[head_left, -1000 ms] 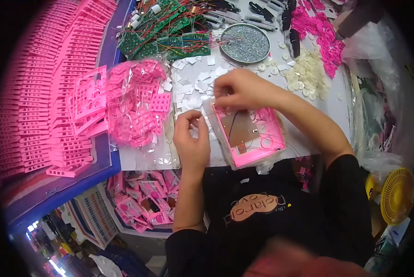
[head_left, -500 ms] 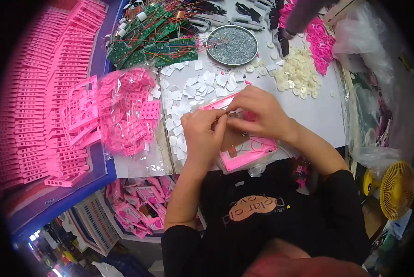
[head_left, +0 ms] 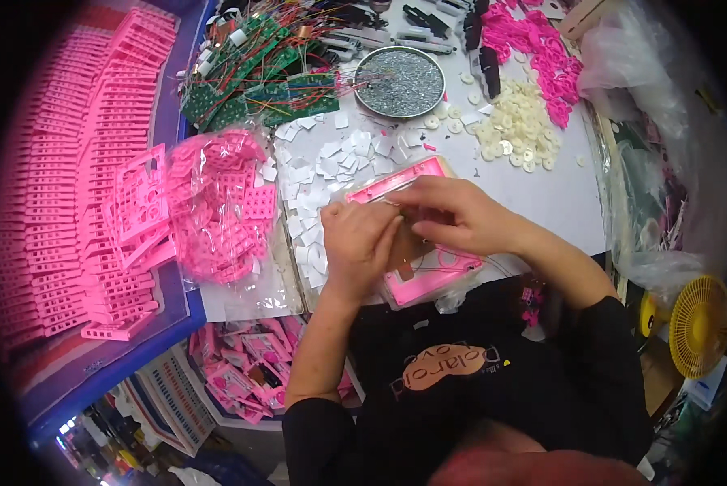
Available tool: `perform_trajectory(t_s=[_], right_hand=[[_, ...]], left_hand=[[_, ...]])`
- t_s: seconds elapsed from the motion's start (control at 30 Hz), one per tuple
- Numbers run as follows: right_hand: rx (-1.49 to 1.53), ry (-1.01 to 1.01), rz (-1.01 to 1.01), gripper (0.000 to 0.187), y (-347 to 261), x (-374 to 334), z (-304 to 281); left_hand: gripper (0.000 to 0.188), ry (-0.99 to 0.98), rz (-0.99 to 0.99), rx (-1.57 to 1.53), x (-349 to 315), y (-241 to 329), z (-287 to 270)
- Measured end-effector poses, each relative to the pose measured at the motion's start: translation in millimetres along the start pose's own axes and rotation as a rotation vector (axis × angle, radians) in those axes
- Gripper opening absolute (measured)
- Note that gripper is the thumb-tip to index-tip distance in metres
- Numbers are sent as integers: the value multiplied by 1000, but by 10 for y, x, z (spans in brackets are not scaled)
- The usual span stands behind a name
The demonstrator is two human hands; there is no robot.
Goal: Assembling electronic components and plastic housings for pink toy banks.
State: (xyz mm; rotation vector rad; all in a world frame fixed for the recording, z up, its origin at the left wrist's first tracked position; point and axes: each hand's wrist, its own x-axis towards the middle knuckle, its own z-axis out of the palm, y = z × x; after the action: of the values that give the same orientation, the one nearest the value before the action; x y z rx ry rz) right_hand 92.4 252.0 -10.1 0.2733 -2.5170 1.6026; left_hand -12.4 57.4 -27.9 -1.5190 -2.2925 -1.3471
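A pink plastic case (head_left: 416, 289) lies on the table edge in front of me, with a brown board (head_left: 401, 257) inside it. My left hand (head_left: 361, 240) rests over the case's left side, thumb and forefinger pinched together over the board. From the other side my right hand (head_left: 469, 215) reaches across, its fingers bent and closed near the left fingertips. Whatever the fingertips hold is too small and covered to name. A thin wire curves over the lower part of the case.
White square pieces (head_left: 347, 158) are scattered beyond my left hand. Further back stand a round dish of small metal parts (head_left: 400, 81), green circuit boards (head_left: 258, 97) with wires, and cream discs (head_left: 517, 121). Bagged pink parts (head_left: 225, 202) and stacked pink cases (head_left: 112, 202) lie left.
My right thumb has drawn back from the left fingertips, and the right fingers have shifted over the board. More of the case's far edge shows. The whole view has moved slightly.
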Motion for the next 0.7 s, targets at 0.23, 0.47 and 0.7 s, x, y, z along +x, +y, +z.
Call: perform_trajectory(t_s=[0.23,0.47,0.7], right_hand=[[-498,313,14,46,151,508,-388],[-1100,164,586,36,897,1963,-1162],[-934,151,276,49,339,1490,-1566]], left_hand=[[11,-3,-87,5,-88,57,-17],[11,111,-242,17,-144,72,17],[11,154,-220,-21,-202,23,-78]])
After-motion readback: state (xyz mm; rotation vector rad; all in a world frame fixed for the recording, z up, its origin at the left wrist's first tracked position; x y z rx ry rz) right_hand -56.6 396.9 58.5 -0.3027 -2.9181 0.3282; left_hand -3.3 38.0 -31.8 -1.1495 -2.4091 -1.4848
